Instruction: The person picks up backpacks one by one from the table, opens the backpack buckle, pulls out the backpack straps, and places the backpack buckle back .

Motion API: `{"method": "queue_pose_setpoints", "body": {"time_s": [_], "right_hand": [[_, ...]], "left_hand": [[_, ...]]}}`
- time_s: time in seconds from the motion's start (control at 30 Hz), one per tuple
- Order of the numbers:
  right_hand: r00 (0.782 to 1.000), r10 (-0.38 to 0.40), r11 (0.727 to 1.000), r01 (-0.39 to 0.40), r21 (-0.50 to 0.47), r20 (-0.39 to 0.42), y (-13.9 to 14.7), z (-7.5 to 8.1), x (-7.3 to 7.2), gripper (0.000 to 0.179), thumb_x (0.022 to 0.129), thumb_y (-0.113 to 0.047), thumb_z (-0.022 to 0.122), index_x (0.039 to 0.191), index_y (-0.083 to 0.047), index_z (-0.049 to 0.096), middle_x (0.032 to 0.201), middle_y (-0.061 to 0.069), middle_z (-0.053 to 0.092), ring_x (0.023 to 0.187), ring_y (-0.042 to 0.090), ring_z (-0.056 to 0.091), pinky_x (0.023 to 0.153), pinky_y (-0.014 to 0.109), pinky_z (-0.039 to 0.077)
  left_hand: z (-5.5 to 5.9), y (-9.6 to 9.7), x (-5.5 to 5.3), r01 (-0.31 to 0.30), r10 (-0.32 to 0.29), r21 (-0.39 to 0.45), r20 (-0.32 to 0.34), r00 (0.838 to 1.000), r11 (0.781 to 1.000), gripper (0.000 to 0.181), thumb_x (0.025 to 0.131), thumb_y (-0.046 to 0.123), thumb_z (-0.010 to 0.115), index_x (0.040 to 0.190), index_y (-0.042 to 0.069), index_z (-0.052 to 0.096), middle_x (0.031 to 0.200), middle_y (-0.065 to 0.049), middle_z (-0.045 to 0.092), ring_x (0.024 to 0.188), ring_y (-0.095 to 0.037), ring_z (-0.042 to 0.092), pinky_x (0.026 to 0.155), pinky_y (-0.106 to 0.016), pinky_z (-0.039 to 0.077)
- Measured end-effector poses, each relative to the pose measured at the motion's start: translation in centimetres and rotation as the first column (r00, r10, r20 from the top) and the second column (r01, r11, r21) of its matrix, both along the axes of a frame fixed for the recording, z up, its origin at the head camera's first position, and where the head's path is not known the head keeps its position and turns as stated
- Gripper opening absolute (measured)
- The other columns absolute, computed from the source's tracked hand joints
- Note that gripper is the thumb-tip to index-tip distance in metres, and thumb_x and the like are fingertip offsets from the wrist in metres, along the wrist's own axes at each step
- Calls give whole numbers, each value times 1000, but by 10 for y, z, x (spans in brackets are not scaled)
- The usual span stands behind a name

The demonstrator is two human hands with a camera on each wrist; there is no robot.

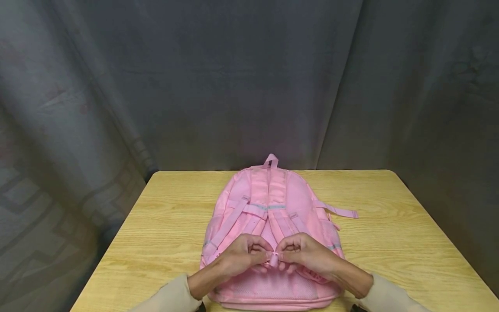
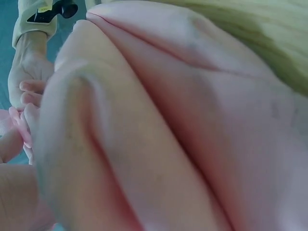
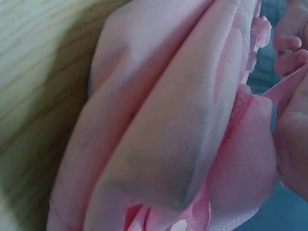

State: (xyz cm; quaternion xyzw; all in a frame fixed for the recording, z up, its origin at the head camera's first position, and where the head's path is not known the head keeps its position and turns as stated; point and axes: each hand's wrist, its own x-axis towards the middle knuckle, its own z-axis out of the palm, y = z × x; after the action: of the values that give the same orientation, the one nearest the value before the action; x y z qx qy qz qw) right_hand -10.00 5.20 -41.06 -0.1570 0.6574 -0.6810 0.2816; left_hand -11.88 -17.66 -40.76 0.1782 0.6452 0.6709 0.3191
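Fingers of both hands pinch the strap clip [image 1: 274, 258] on the backpack [image 1: 273, 203]; wrist views hide the table's [image 1: 409, 225] extent.

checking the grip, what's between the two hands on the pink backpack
In the head view a small pink strap piece sits between the left hand and right hand; both pinch it.

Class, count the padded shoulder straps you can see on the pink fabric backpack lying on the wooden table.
2: the left shoulder strap and the right shoulder strap run side by side down the pink backpack's middle; their lower ends are partly hidden by the hands.
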Motion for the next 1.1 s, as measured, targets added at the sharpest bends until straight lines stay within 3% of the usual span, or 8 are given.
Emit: {"method": "queue_pose_setpoints", "body": {"time_s": [0.23,0.53,0.67,0.93,1.1], "right_hand": [[999,3,1000,-2,-14,52,1,1,1,10,95,-9,63,99,-1,67,85,2,73,79,9,69,66,20,59],[999,-1,1000,1,-5,49,0,0,1,11,96,-9,62,100,0,66,84,2,72,79,10,69,66,22,59],[1000,-1,1000,1,17,21,0,0,1,10,95,-10,63,98,0,66,84,2,71,78,9,68,66,22,59],[997,-3,1000,4,7,-78,-1,-2,2,24,96,-7,61,99,17,60,82,3,70,74,7,66,63,18,58],[993,-9,1000,10,10,-116,-1,-1,3,23,96,-4,59,99,18,60,82,4,70,74,7,66,63,18,58]], "left_hand": [[0,0,1,-6,6,12,16,1000,1000,17,91,2,66,105,-8,64,90,-10,72,74,-15,69,73,-32,62],[-2,-1,0,-8,8,6,7,1000,1000,16,91,1,65,104,-8,64,90,-10,72,74,-15,69,74,-33,62],[-2,0,1,-10,10,4,-6,1000,1000,18,91,1,65,105,-9,63,91,-10,72,74,-15,69,73,-34,62],[-1,3,0,-35,35,-16,-23,999,999,18,91,-1,63,106,-11,63,87,-9,71,73,-15,68,71,-33,62],[-2,4,0,-41,41,-21,-23,999,999,17,91,-1,63,105,-11,64,85,-8,71,73,-16,69,70,-31,62]]}}
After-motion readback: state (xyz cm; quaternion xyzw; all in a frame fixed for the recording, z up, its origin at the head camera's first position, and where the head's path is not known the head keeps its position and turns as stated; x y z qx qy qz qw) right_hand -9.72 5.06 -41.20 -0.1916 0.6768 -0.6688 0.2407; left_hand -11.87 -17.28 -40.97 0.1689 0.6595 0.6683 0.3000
